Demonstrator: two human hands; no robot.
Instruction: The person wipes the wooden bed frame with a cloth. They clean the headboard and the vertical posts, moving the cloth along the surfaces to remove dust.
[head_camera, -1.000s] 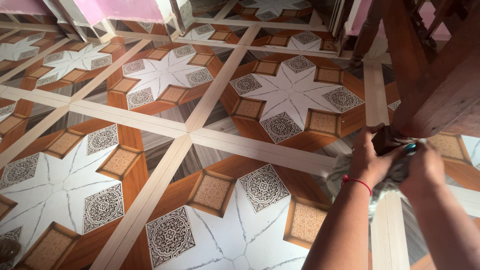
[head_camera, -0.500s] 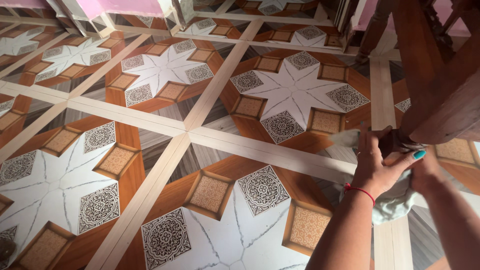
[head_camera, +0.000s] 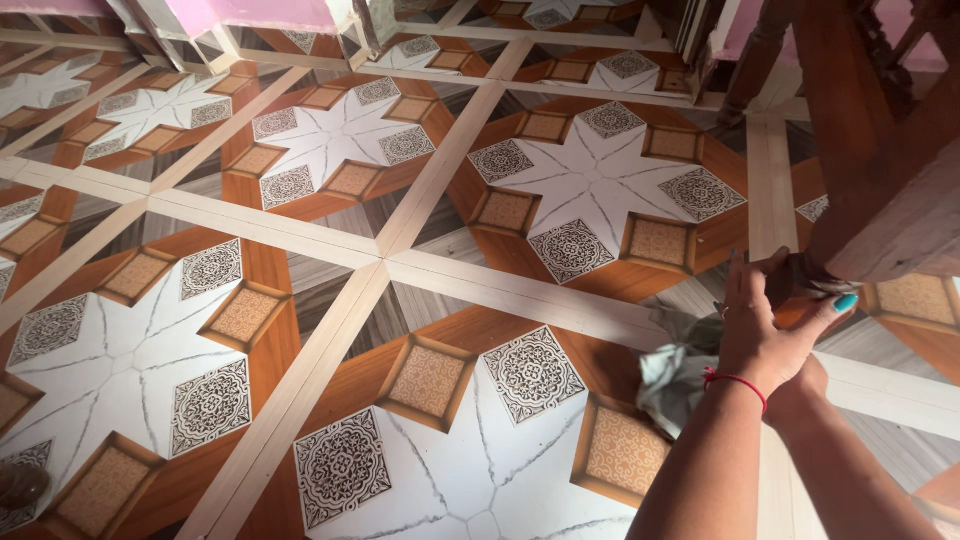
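Two hands meet at four o'clock over the patterned tile floor. A grey-green cloth hangs bunched just left of them. Next, the left hand curls around the foot of the dark wooden furniture leg; the right hand, mostly hidden beneath, has an unreadable grip.

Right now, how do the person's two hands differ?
The left hand lies on top in plain view, wearing a red thread at the wrist and a teal-painted thumbnail; the right hand sits underneath, mostly hidden. Both are at the wooden furniture leg, with the grey cloth beside them.
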